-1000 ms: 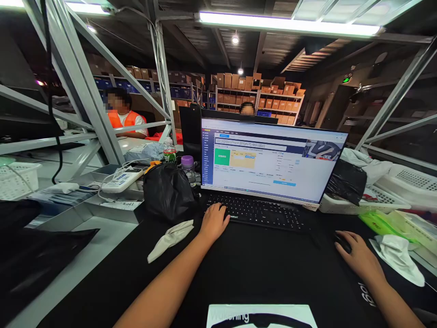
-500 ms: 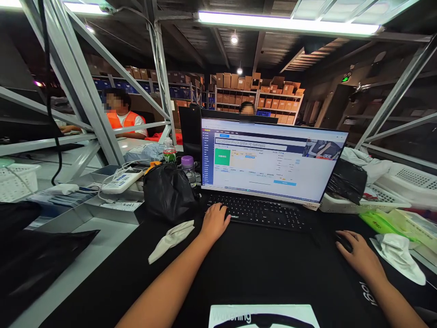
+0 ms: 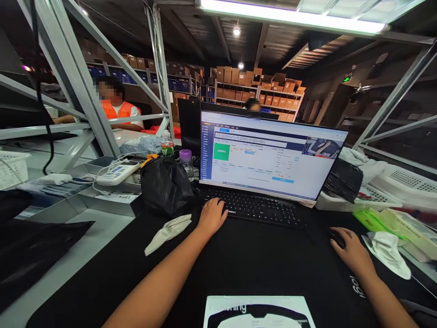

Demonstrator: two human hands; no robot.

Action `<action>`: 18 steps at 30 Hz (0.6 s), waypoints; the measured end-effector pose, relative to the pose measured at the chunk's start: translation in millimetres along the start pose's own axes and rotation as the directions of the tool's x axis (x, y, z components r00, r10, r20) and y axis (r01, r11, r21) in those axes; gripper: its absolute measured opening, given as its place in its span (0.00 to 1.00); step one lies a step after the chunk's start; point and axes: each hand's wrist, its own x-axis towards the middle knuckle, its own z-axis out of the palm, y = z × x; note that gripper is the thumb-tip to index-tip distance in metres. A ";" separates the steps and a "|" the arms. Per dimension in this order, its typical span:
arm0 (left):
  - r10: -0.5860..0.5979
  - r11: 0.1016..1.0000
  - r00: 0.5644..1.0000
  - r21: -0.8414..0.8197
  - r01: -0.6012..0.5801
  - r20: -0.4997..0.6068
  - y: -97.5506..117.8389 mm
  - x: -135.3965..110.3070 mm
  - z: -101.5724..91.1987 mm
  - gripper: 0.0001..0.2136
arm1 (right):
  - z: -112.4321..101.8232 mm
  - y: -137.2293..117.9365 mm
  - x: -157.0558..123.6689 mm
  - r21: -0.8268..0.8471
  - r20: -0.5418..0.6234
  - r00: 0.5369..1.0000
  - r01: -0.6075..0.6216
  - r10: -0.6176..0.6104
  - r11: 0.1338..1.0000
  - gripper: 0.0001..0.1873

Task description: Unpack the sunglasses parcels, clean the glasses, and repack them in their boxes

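Note:
My left hand (image 3: 211,215) rests on the left end of a black keyboard (image 3: 259,208), fingers curled loosely over the keys. My right hand (image 3: 348,250) is cupped over a black mouse (image 3: 335,238) on the black desk mat (image 3: 259,264). Behind the keyboard stands a wide monitor (image 3: 269,157) showing a web page with a green box. A crumpled pale cloth (image 3: 167,232) lies left of my left hand.
A black plastic bag (image 3: 166,184), a purple-capped bottle (image 3: 186,161) and a green-labelled bottle (image 3: 167,145) stand left of the monitor. White baskets (image 3: 385,193) and a tissue (image 3: 387,253) sit at right. A person in an orange vest (image 3: 118,109) sits behind grey steel struts (image 3: 85,82).
The view has tilted slightly, shifting everything up a little. The screen content changed slightly. Both hands stay on keyboard and mouse.

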 end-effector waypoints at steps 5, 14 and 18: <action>0.007 1.000 1.000 0.004 -0.007 0.003 -0.6 0.5 -1.1 0.14 | -0.9 -0.6 0.0 -0.010 0.028 1.000 -0.004 0.004 1.000 0.27; 0.000 0.999 1.000 0.040 0.000 0.023 -1.6 2.5 -0.2 0.14 | -3.8 -6.2 1.1 -0.037 -0.008 0.997 -0.074 0.073 0.997 0.27; 0.015 0.999 0.999 0.041 -0.016 0.030 -1.1 4.9 1.2 0.16 | -7.3 -10.6 0.4 -0.075 -0.018 0.991 -0.136 0.135 0.988 0.25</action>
